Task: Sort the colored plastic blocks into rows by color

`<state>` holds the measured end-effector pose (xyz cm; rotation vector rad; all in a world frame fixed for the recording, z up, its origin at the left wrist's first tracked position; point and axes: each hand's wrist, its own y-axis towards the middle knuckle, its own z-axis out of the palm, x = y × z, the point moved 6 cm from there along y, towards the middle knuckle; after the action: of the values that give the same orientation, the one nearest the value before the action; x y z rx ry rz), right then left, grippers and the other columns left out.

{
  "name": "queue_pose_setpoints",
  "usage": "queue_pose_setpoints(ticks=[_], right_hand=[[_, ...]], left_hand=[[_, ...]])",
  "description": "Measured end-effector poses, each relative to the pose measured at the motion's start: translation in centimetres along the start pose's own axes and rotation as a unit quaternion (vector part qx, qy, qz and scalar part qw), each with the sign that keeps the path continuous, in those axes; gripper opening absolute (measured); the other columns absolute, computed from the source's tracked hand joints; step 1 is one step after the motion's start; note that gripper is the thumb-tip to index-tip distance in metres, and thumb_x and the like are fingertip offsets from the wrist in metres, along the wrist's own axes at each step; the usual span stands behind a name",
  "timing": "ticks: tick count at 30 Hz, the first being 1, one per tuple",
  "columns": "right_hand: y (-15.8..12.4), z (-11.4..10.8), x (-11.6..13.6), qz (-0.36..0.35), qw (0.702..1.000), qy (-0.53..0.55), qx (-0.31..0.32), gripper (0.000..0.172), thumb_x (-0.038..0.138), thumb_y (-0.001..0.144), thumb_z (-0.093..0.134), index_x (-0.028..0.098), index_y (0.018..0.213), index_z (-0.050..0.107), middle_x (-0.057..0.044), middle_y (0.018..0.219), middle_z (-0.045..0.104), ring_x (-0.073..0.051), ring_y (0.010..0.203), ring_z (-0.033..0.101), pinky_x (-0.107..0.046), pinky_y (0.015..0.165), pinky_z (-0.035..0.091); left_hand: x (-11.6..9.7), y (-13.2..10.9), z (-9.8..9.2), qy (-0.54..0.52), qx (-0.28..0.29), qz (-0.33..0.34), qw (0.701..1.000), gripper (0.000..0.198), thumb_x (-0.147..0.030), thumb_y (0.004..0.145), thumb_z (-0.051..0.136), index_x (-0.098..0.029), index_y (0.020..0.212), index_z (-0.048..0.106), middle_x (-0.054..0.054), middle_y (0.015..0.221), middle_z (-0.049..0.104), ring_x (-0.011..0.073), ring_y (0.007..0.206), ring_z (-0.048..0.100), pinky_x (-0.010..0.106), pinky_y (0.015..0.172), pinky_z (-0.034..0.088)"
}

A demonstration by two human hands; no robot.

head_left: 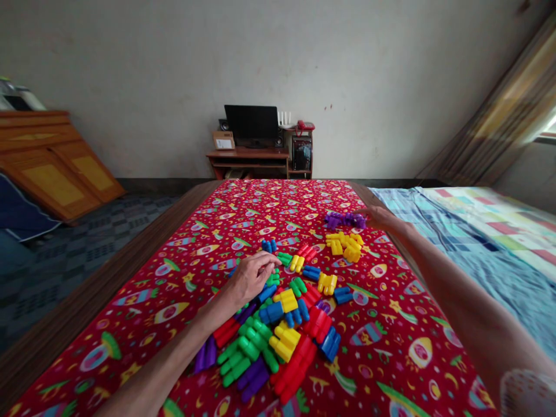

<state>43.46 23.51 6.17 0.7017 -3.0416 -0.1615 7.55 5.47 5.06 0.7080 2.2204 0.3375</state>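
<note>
My left hand (255, 273) is over the far left side of a mixed pile of toy building blocks, fingers curled and pressed together. Its fingertips are beside a green block (285, 259); whatever lies under them is hidden. Out to the far right, my right hand (379, 218) has its fingers closed at the right end of a cluster of purple blocks (341, 220). A group of yellow blocks (346, 244) sits just nearer to me. In the pile are red blocks (295, 365), green blocks (254, 336), blue blocks (271, 313) and a yellow block (284, 341).
A red patterned cloth (174, 313) covers the table. Beyond it stands a desk (247, 154) with a monitor (252, 124) and a red telephone (305, 125). To the right is a bed (499, 260); a wooden cabinet (56, 162) stands left.
</note>
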Motion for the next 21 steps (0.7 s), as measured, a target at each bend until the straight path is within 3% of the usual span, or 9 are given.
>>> queue_pose_setpoints(ticks=[5, 13, 17, 19, 21], right_hand=[[-0.1, -0.2, -0.2, 0.028, 0.999, 0.038, 0.004, 0.044, 0.002, 0.073, 0.050, 0.013, 0.109, 0.074, -0.010, 0.094, 0.076, -0.019, 0.081, 0.070, -0.020, 0.066, 0.047], [0.3, -1.7, 1.8, 0.046, 0.991, 0.065, -0.105, 0.034, 0.016, 0.084, 0.050, 0.012, 0.107, 0.075, -0.011, 0.089, 0.076, -0.020, 0.076, 0.069, -0.024, 0.067, 0.046], [1.6, -1.5, 5.3, -0.001, 0.998, 0.043, -0.036, 0.028, 0.024, 0.090, 0.051, 0.013, 0.100, 0.075, -0.010, 0.087, 0.075, -0.018, 0.074, 0.066, -0.024, 0.064, 0.043], [2.3, -1.0, 6.9, -0.003, 1.000, 0.007, 0.010, 0.028, 0.029, 0.092, 0.051, 0.016, 0.098, 0.075, -0.009, 0.088, 0.074, -0.017, 0.076, 0.066, -0.024, 0.064, 0.042], [2.8, -0.9, 7.9, 0.016, 0.999, -0.033, 0.013, 0.030, 0.033, 0.095, 0.049, 0.018, 0.103, 0.073, -0.010, 0.097, 0.074, -0.019, 0.085, 0.066, -0.024, 0.069, 0.044]], left_hand=[[-0.2, 0.1, 0.0, 0.007, 0.000, 0.013, 1.000, 0.024, -0.018, 0.091, 0.042, -0.016, 0.090, 0.067, 0.005, 0.087, 0.069, 0.0123, 0.067, 0.067, 0.021, 0.060, 0.052], [-0.4, 0.0, -0.1, 0.023, 0.004, 0.017, 1.000, 0.024, -0.018, 0.092, 0.042, -0.017, 0.089, 0.066, 0.004, 0.086, 0.069, 0.0119, 0.067, 0.066, 0.022, 0.064, 0.051], [-0.4, 0.0, 0.0, 0.027, 0.005, 0.019, 0.999, 0.024, -0.019, 0.092, 0.043, -0.017, 0.089, 0.066, 0.004, 0.086, 0.070, 0.0119, 0.067, 0.065, 0.022, 0.064, 0.051], [-0.4, 0.0, 0.0, 0.022, 0.002, 0.017, 1.000, 0.024, -0.019, 0.092, 0.043, -0.017, 0.089, 0.067, 0.004, 0.085, 0.070, 0.0120, 0.066, 0.065, 0.022, 0.063, 0.051], [-0.2, 0.0, 0.0, 0.011, -0.001, 0.013, 1.000, 0.025, -0.020, 0.092, 0.043, -0.017, 0.089, 0.067, 0.004, 0.085, 0.069, 0.0121, 0.066, 0.066, 0.022, 0.061, 0.051]])
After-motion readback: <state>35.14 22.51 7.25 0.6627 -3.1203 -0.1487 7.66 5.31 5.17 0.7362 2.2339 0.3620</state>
